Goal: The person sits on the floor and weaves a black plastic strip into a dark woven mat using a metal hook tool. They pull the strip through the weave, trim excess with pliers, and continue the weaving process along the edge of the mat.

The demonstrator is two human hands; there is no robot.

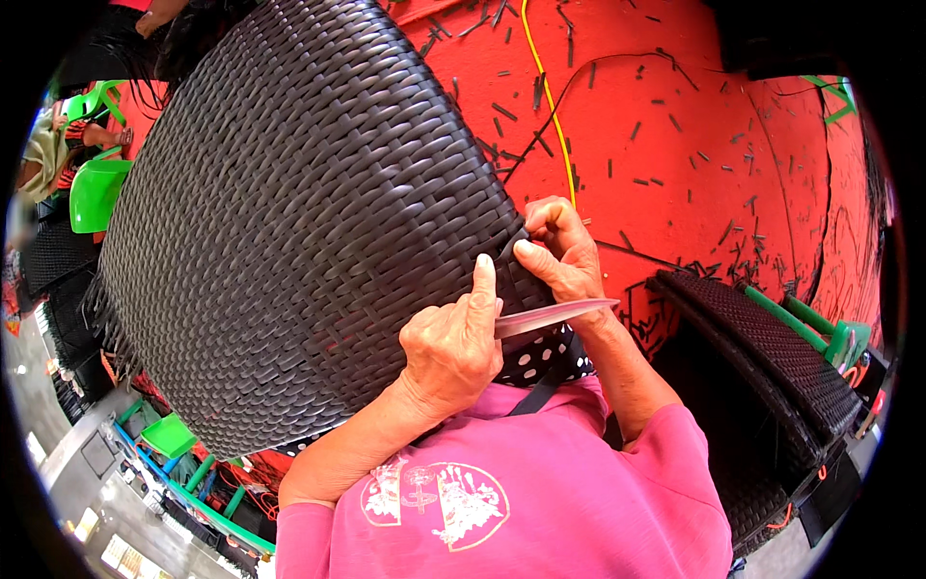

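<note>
Most of black woven panel (289, 212) looks filled, spread left of hands; loose strands (111, 333) at left edge look unfinished. Long axis seemingly near to far, far end narrower. Left hand (451, 338): fingers curled round knife (559, 314), blade pointing right, one digit extended. Right hand (564, 256): thumb and finger clamped on panel's right edge, edge work apparently remaining.

Woven panel (309, 193) of black, plastic-looking strips, softly glossy and ridged. Smooth knife blade (550, 316), apparently metal, with a pinkish sheen. Matt pink cloth shirt (588, 482). Smooth-looking red floor (694, 130). At left, a glossy green plastic chair (98, 196).
</note>
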